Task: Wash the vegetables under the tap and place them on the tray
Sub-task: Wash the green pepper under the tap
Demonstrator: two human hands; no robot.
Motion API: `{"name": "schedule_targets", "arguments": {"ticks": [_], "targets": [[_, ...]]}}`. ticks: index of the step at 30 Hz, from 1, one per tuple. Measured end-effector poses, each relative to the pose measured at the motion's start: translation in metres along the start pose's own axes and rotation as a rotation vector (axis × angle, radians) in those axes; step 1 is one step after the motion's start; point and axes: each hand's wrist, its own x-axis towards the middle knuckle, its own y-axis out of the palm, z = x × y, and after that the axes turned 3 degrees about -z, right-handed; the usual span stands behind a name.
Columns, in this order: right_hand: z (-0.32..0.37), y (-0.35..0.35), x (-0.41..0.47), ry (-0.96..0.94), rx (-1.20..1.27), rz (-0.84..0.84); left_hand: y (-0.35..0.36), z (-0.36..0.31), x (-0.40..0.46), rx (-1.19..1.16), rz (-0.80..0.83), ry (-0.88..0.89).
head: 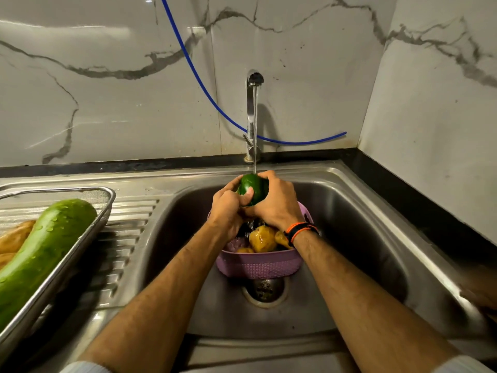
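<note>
Head camera looks down into a steel sink (349,216) where both hands meet under the running tap (252,114). The left hand (228,208) and the right hand (277,203) each have a curled grip round the same green vegetable (254,188), fingers wrapped over its sides, the left thumb pressed on its front. The stream of water falls straight onto its top. Just below the hands, a purple basket (258,265) sits in the sink bowl above the drain, holding yellow-brown vegetables (262,238) and something dark. On the draining board to the left stands a metal mesh tray (88,227), carrying a long wet green gourd (43,249) beside some brown pieces (13,235). A blue hose (204,90) hangs along the marble wall behind the tap.
</note>
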Motion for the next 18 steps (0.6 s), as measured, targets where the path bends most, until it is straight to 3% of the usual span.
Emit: {"name": "schedule_targets", "arguments": {"ticks": [4, 9, 15, 18], "targets": [[0.0003, -0.0008, 0.0007, -0.011, -0.003, 0.000, 0.0005, -0.0015, -0.0029, 0.003, 0.034, 0.001], [0.0029, -0.0027, 0.0030, -0.036, 0.022, 0.167, -0.0018, -0.0007, -0.0044, -0.012, 0.017, -0.018], [0.0055, 0.0025, 0.0004, -0.049, 0.050, 0.002, 0.0016, -0.0018, 0.0026, -0.059, -0.091, 0.018], [0.0062, 0.0005, 0.0025, -0.044, 0.044, 0.032, -0.0021, -0.0046, 0.0014, -0.024, -0.005, -0.008]]}}
